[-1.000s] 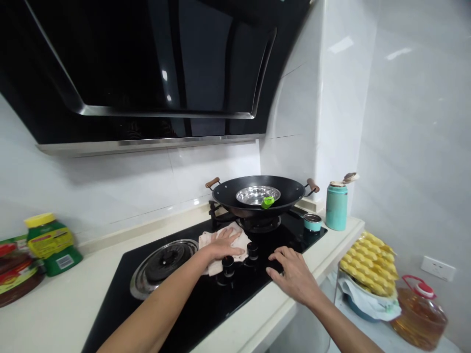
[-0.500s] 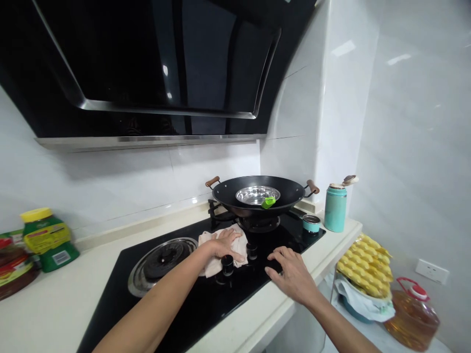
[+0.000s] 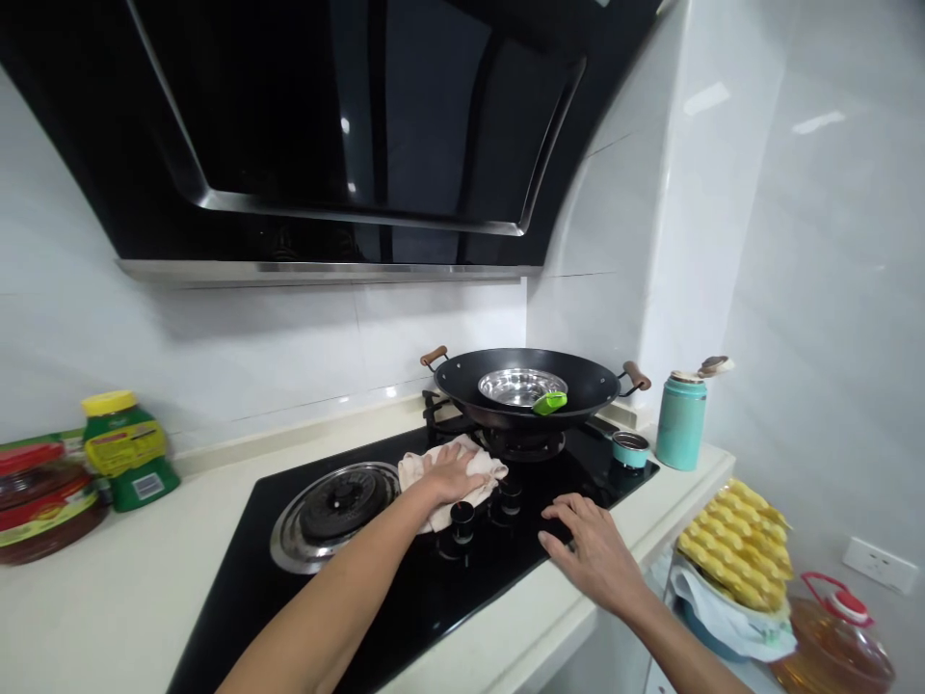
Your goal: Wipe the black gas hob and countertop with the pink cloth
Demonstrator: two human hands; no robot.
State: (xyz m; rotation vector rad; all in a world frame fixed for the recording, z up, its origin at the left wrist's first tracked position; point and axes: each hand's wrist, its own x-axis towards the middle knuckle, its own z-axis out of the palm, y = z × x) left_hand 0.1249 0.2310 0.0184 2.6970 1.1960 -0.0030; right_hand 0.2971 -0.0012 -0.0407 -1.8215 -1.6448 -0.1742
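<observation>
My left hand holds a pale pink cloth down on the black glass gas hob, its fingers spread over the fabric. The cloth lies bunched between the left burner and the wok. Just in front of it stand two black control knobs, the nearer knob close to my left wrist. My right hand rests at the hob's front right edge, empty, thumb and fingers apart. On the rear burner sits a black wok holding a shiny metal bowl and a bright green object.
A turquoise flask and its small turquoise cup stand right of the wok. At left are a green bottle and a red-lidded jar. Yellow egg trays and an oil jug sit lower right. A range hood overhangs.
The view has turned slightly left, so everything appears further right. My left hand has pushed the cloth a little, and it is more crumpled. My right hand stays at the hob edge.
</observation>
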